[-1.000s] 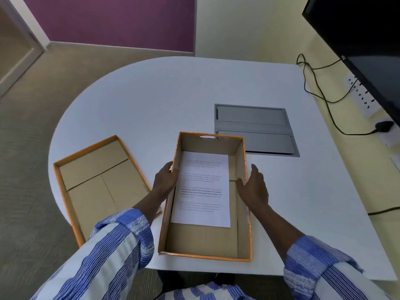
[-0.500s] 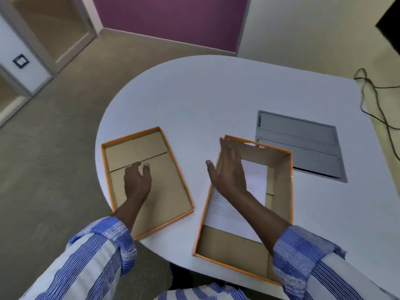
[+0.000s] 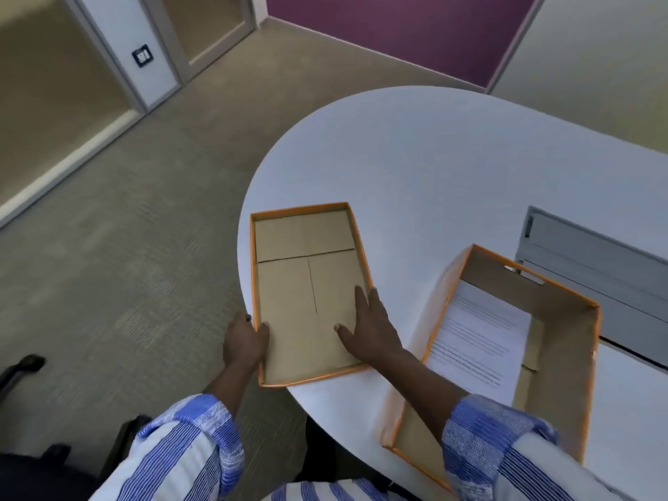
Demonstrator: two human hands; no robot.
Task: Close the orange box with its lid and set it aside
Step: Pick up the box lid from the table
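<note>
The orange lid (image 3: pixel 307 280) lies upside down at the white table's left edge, its brown inside facing up and its near left corner overhanging. My left hand (image 3: pixel 244 343) grips the lid's left rim, thumb inside. My right hand (image 3: pixel 370 325) rests on the lid's right rim, fingers spread flat on the inside. The open orange box (image 3: pixel 564 320) stands to the right with a printed sheet of paper (image 3: pixel 477 338) lying in it. My right forearm crosses the box's near left corner.
The white round table (image 3: pixel 452 175) holds a grey metal cable hatch (image 3: pixel 596 269) behind the box. Carpeted floor lies to the left, with glass doors and a purple wall farther back. A dark chair part (image 3: pixel 21 367) shows at the lower left.
Both hands left the box's sides and moved left to the lid. The left hand now grips the lid's left rim and the right hand lies on its right side. The view swung left.
</note>
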